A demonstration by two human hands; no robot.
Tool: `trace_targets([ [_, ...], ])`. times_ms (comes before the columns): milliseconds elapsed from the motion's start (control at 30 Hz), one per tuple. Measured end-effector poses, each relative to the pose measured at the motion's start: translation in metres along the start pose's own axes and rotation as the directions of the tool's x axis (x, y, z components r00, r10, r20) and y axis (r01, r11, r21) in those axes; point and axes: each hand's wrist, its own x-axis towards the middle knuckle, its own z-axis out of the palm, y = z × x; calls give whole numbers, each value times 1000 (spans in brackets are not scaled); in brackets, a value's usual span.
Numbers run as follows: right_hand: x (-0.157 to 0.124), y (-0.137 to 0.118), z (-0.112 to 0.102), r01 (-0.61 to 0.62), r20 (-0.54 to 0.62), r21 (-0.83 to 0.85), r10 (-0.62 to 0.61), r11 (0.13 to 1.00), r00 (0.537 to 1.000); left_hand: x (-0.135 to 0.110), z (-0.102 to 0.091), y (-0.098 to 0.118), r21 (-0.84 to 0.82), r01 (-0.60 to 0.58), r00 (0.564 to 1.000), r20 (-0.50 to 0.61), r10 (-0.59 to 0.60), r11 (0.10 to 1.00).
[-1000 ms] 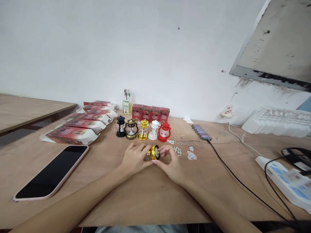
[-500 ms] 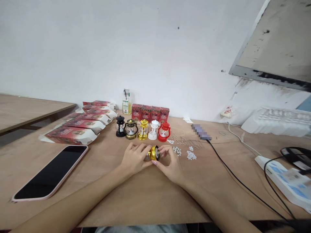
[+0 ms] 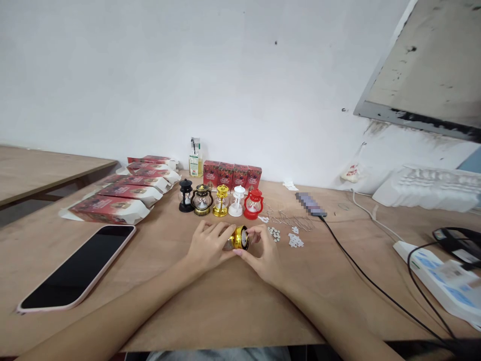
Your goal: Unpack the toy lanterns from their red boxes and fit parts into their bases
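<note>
A small gold lantern [image 3: 236, 237] lies on its side between my hands, its round base turned to the right. My left hand [image 3: 210, 244] wraps around its body, hiding much of the clear part. With thumb below and fingertips at the base, my right hand [image 3: 265, 253] grips the base end. Just beyond stand a black lantern [image 3: 185, 195], a bronze-black lantern [image 3: 202, 200], an upright gold lantern [image 3: 221, 201], a white lantern [image 3: 237, 201] and a red lantern [image 3: 253, 204]. Button cells [image 3: 274, 233] and small white pieces [image 3: 295, 240] lie right of my right hand.
Open red boxes [image 3: 108, 208] line the left, above a large phone [image 3: 78, 268]. Upright red boxes [image 3: 225, 174] and a bottle [image 3: 195, 163] stand by the wall. Wire handles [image 3: 289, 219], a second phone [image 3: 311, 204] with a black cable and a power strip [image 3: 439, 283] are right.
The gold lantern's base has turned slightly more toward me. My right thumb has shifted a little left along its rim; both hands stay in place.
</note>
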Motion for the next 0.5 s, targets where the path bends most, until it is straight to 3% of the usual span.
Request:
trace_targets([
  [500,3,1,-2,-82,109,88,72,993,991,-1,1,0,45,-48,998,-40,50,998],
])
